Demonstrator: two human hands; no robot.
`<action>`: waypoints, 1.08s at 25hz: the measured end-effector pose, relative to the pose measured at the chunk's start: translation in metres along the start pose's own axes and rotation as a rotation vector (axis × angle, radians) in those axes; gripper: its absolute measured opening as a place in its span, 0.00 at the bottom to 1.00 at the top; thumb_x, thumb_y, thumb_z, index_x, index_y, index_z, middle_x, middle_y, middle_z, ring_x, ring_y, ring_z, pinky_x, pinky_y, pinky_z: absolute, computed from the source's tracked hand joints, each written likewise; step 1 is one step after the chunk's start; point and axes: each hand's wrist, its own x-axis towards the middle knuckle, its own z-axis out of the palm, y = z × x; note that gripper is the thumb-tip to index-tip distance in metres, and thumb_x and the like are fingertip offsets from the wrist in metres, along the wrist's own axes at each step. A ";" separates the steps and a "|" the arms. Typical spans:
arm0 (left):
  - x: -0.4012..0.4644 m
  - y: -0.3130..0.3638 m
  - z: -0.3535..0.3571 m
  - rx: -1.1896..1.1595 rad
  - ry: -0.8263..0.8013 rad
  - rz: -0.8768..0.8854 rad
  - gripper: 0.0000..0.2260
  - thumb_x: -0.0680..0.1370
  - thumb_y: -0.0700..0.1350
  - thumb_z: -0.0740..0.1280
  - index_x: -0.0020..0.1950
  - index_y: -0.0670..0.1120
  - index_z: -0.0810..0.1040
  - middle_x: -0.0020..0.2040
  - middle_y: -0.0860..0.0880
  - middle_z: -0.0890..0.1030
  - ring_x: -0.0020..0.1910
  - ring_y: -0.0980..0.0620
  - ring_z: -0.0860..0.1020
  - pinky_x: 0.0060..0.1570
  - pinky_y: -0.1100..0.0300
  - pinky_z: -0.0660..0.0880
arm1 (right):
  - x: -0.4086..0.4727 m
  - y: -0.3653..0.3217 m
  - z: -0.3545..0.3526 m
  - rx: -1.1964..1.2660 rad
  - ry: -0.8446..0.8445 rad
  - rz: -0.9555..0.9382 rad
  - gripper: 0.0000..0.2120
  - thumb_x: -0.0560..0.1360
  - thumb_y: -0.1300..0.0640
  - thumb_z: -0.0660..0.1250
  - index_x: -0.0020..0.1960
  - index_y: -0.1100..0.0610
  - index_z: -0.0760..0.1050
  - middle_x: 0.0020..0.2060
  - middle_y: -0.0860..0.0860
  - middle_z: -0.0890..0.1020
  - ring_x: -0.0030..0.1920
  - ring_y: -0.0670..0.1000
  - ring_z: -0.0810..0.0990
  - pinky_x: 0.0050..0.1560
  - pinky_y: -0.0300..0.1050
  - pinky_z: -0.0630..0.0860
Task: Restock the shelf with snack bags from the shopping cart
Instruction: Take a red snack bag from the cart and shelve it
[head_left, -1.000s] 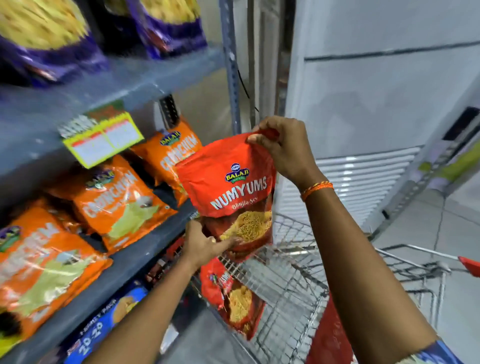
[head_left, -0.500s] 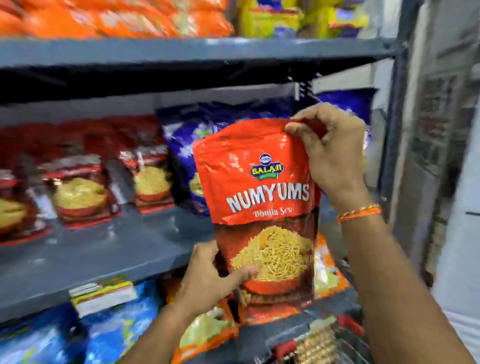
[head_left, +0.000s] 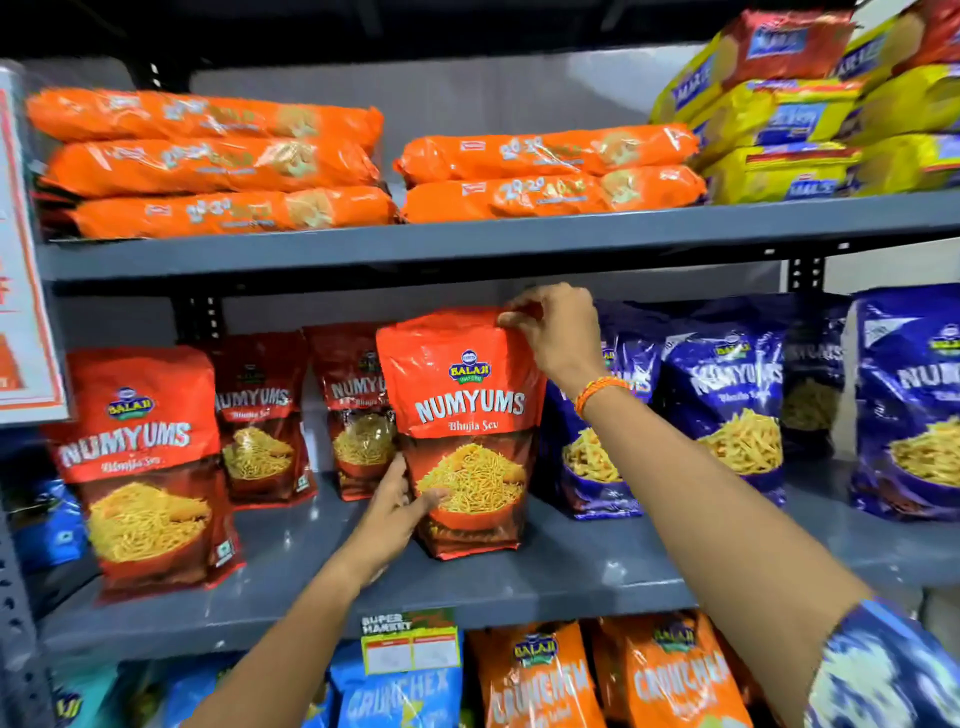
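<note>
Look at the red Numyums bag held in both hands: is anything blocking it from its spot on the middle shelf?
Nothing visible does. The red Numyums bag already stands upright on the middle shelf, left hand at its lower edge, right hand pinching its top. Other red bags stand behind and left, blue bags to its right.

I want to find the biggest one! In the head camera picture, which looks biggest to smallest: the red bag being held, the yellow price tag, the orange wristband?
1. Red bag
2. Yellow price tag
3. Orange wristband

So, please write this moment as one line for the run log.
step: placing | item: red Numyums bag upright on middle shelf | left hand: lower edge | right hand: top corner
</note>
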 end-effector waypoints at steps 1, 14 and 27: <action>0.008 -0.006 -0.003 -0.003 -0.002 -0.014 0.26 0.78 0.36 0.69 0.73 0.51 0.66 0.65 0.54 0.80 0.63 0.63 0.78 0.70 0.55 0.71 | 0.005 0.001 0.011 -0.041 -0.025 0.002 0.10 0.69 0.48 0.77 0.48 0.51 0.85 0.42 0.53 0.88 0.45 0.57 0.85 0.46 0.49 0.82; 0.046 -0.018 0.002 -0.063 -0.051 -0.138 0.27 0.80 0.37 0.66 0.76 0.50 0.60 0.64 0.55 0.76 0.63 0.60 0.75 0.52 0.74 0.75 | 0.031 0.027 0.036 -0.345 -0.110 -0.007 0.09 0.73 0.47 0.72 0.53 0.46 0.83 0.51 0.51 0.86 0.57 0.59 0.78 0.61 0.56 0.65; -0.064 0.046 0.082 -0.245 0.473 0.269 0.30 0.69 0.32 0.77 0.67 0.45 0.72 0.68 0.47 0.77 0.70 0.55 0.74 0.72 0.60 0.68 | -0.085 0.068 -0.158 -0.116 0.047 -0.117 0.14 0.69 0.53 0.79 0.53 0.54 0.84 0.47 0.51 0.87 0.46 0.44 0.82 0.55 0.46 0.78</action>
